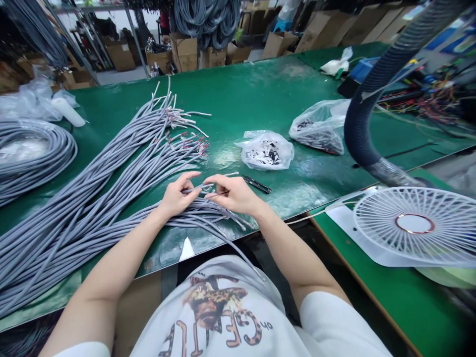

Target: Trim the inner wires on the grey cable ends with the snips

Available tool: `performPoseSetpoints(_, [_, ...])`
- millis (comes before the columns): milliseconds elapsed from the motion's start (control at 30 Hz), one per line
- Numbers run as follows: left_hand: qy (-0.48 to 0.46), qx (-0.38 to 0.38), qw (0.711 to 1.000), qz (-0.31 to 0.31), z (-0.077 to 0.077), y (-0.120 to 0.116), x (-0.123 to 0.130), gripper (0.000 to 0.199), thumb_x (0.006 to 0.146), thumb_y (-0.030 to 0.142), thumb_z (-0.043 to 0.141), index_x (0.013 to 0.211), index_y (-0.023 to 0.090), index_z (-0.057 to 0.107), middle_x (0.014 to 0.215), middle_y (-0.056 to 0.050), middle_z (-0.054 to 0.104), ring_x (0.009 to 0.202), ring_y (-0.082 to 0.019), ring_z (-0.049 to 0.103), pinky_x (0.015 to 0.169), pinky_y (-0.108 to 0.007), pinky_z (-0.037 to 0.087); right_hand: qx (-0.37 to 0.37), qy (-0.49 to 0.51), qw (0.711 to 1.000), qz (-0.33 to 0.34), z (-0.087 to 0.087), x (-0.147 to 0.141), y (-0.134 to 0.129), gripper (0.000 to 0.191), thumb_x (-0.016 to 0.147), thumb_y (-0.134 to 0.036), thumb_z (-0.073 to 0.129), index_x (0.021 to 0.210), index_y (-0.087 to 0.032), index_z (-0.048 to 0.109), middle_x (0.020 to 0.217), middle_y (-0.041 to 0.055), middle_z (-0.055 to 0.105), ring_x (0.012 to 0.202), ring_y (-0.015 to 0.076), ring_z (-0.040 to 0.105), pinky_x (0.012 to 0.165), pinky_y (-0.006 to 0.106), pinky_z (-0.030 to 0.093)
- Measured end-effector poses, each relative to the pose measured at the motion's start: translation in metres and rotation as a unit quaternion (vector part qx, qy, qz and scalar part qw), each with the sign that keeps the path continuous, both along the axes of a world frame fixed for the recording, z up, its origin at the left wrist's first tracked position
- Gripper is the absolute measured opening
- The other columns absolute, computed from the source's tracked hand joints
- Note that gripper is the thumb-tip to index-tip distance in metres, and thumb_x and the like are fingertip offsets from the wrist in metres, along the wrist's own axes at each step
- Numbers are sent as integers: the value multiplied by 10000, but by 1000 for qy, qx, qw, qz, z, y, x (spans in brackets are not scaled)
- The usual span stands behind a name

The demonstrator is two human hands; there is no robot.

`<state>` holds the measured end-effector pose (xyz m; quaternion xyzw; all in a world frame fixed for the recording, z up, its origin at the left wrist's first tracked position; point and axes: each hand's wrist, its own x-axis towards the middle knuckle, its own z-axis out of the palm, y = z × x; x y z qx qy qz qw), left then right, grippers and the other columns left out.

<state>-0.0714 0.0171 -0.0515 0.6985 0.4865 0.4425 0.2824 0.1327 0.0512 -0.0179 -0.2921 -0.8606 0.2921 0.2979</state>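
Nearest is the front of a printed white T-shirt (pixel 223 312), with both forearms reaching over the green bench (pixel 245 94). The left hand (pixel 180 196) grips a gray cable (pixel 196 190) near its end; the right hand (pixel 235 193) has its fingertips pinched on the thin wires at that end, too small to tell apart. Under and beside the hands lies a bundle of gray cables (pixel 141 223). To the right, a white fan (pixel 414 224) stands near the bench's edge. Just beyond the right hand is a slim black tool (pixel 257 184). Farther back are larger cable bundles (pixel 111 158) with frayed ends, a clear bag of small black and white parts (pixel 267 151) and a second plastic bag (pixel 320 128). Beyond the bench sit cardboard boxes (pixel 185 52), below hanging cable coils (pixel 207 20).
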Motion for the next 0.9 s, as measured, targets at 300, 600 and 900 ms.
performPoseSetpoints(300, [-71, -9, 997, -14, 0, 2, -1, 342, 856, 288, 565, 1162, 136, 555, 559, 77, 407, 492, -66, 372, 533, -206, 315, 144, -67, 987, -9, -14, -12, 6, 211, 863, -170, 461, 798, -167, 662, 720, 40, 671, 644, 129, 564, 630, 227, 354])
performPoseSetpoints(600, [-249, -69, 966, -35, 6, 7, -6, 442, 803, 394, 649, 1147, 140, 533, 525, 76, 444, 465, -62, 425, 496, -183, 336, -142, 103, 984, 14, -18, -26, 24, 213, 787, -317, 605, 704, -127, 655, 487, -64, 390, 475, 63, 298, 496, 216, 262])
performPoseSetpoints(900, [-246, -79, 966, -30, 5, 7, -4, 459, 796, 391, 660, 1152, 137, 521, 512, 86, 419, 451, -58, 402, 493, -185, 326, -91, 116, 989, -30, 0, -20, 25, 345, 746, -346, 687, 1012, -129, 656, 496, -97, 342, 468, 63, 293, 503, 216, 262])
